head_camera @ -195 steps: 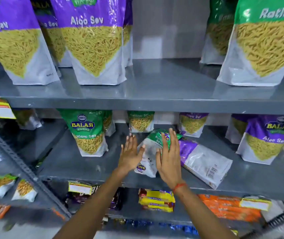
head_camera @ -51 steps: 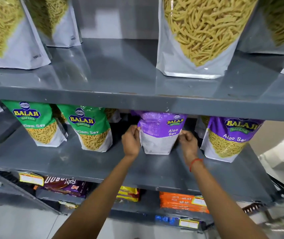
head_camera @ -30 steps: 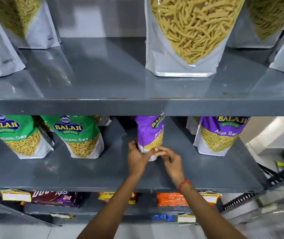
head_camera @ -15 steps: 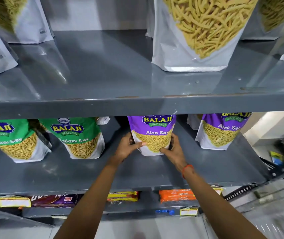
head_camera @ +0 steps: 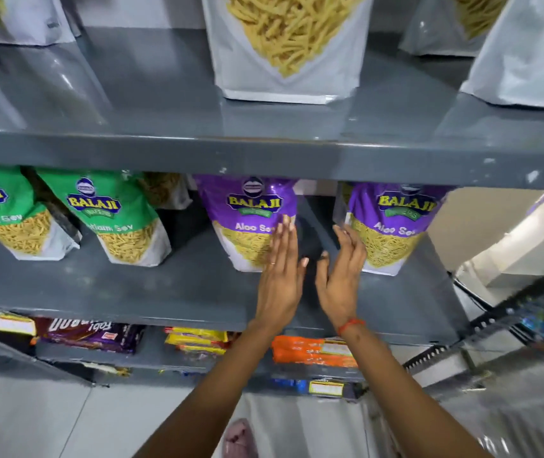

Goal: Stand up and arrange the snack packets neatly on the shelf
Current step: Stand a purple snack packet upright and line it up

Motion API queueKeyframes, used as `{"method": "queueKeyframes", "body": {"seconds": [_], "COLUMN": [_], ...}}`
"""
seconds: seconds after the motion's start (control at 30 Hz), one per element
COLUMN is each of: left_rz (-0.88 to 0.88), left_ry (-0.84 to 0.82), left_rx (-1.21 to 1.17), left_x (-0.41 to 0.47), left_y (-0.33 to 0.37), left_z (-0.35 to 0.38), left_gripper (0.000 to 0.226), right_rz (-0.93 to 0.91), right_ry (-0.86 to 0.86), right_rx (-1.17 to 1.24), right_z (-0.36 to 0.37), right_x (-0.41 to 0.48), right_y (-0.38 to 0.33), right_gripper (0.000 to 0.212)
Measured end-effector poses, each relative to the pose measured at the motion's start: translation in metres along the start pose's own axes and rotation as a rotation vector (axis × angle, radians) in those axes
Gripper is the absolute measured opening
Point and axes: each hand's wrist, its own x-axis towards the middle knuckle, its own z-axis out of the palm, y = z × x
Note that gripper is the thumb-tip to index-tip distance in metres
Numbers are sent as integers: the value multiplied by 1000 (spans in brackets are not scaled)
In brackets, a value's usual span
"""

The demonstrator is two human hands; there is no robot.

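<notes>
Upright on the grey middle shelf point(head_camera: 131, 292) stands a purple Aloo Sev packet point(head_camera: 247, 223). My left hand point(head_camera: 280, 276) is flat and open, its fingers against that packet's right front. My right hand point(head_camera: 341, 272) is open too, its fingertips by the left edge of a second purple Aloo Sev packet point(head_camera: 393, 226). The two hands face each other across a gap between the two packets. Two green Ratlami Sev packets point(head_camera: 118, 219) point(head_camera: 9, 216) stand upright further left.
The upper shelf point(head_camera: 264, 153) overhangs the packets and carries large white pouches of sev point(head_camera: 283, 47). Below, a lower shelf holds dark purple, yellow and orange packs point(head_camera: 310, 352). A black wire rack point(head_camera: 512, 325) sits at the right, and tiled floor lies beneath.
Both hands have let go of the middle purple packet, which stands facing front. They have shifted right and opened flat, the right hand reaching toward the second purple packet.
</notes>
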Motion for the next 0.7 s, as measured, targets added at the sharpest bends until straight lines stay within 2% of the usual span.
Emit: {"method": "queueKeyframes", "body": {"seconds": [0.1,0.23,0.33,0.43,0.5,0.57,0.7], "left_rz": [-98,-275,-365,-439,-464,-480,-564], "left_ry": [-54,-169,-336,-548,-534,-482,-409], "left_rx": [-156,-282,-388,-626,-643,-637,-588], "left_x": [4,24,50,67,67,63,46], "left_y": [29,36,34,28,19,18,25], "left_z": [39,79,90,93,100,101,96], "left_gripper": [64,86,95,74,58,51,46], "right_rz": [105,480,587,568,549,541,540], "right_ry": [24,110,-95,-240,-262,-277,-345], "right_rx": [-15,33,147,264,292,300,297], "right_z": [-31,-65,-82,-88,-88,-91,-99], "right_x": [6,23,38,50,52,55,51], "right_y": [32,84,113,124,128,124,124], "right_gripper": [52,79,92,97,100,99,81]}}
